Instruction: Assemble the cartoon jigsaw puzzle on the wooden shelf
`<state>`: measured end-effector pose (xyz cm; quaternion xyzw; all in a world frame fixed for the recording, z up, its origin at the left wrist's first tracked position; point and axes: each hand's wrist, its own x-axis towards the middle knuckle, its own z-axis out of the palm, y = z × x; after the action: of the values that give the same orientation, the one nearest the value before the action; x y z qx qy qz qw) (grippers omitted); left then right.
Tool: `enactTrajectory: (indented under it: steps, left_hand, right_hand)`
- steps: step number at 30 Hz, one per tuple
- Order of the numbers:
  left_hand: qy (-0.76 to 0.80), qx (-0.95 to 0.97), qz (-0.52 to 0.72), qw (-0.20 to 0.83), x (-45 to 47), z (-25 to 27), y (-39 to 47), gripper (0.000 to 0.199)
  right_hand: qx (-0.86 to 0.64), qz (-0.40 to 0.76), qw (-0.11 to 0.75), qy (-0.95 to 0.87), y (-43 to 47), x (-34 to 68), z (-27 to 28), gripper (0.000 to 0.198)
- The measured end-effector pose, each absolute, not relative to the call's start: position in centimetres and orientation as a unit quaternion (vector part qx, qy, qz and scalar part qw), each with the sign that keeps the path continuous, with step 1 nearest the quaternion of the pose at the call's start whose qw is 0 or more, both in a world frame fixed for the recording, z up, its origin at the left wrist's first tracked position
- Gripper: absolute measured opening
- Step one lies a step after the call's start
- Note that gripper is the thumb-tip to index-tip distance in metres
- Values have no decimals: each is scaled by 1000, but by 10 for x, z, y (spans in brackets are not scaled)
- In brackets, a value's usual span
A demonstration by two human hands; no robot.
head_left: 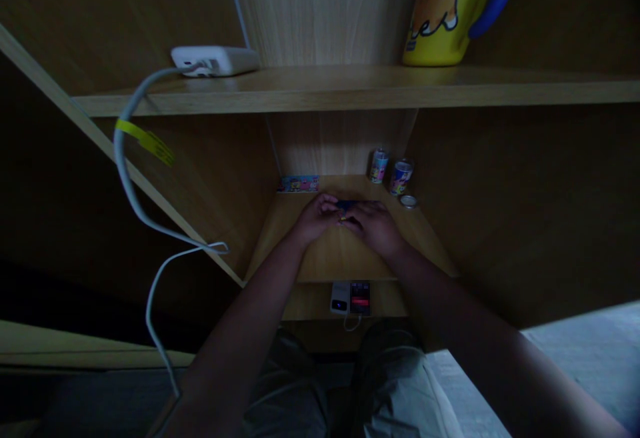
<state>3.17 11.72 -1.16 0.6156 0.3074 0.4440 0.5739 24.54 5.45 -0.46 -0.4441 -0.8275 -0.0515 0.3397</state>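
Over the wooden board of the lower compartment, both my hands meet at a small, flat, dark blue printed piece (345,205). My left hand (319,218) grips its left end with bent fingers. My right hand (374,226) lies across its right part, fingers curled, and covers much of it. The fingers hide whether it is card or paper. Behind my left hand, a colourful cartoon-printed strip (299,185) lies near the back. Two small printed cans (379,166) (401,179) stand at the back right, and a round metal lid (409,202) lies close by.
A wooden shelf (325,97) crosses above my hands, bearing a white power bank (230,61) and a yellow mug (437,18) with a blue handle. A white cable (131,181) hangs at the left. On a lower ledge lie a white device (340,297) and a lit phone (360,299).
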Motion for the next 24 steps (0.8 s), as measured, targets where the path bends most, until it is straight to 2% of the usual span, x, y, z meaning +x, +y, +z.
enactTrajectory:
  steps: [8, 11, 13, 17, 19, 24]
  left_hand:
    - [300, 606, 450, 583, 31, -13, 118, 50]
    - [315, 626, 442, 561, 31, -14, 119, 42]
    - [343, 650, 456, 502, 31, -15, 120, 30]
    - [412, 730, 455, 300, 28, -14, 120, 4]
    - [423, 772, 408, 241, 27, -13, 119, 11]
    - [425, 822, 335, 174, 29, -10, 112, 10]
  right_hand:
    - [-441, -68, 325, -834, 55, 242, -6, 13]
    - [-445, -60, 317, -835, 57, 244, -7, 11]
    - [-452, -54, 312, -834, 59, 245, -8, 9]
    - [-478, -45, 301, -824, 63, 248, -9, 8]
    - [-491, -30, 297, -818, 64, 249, -10, 7]
    - [-530, -10, 296, -794, 66, 253, -10, 7]
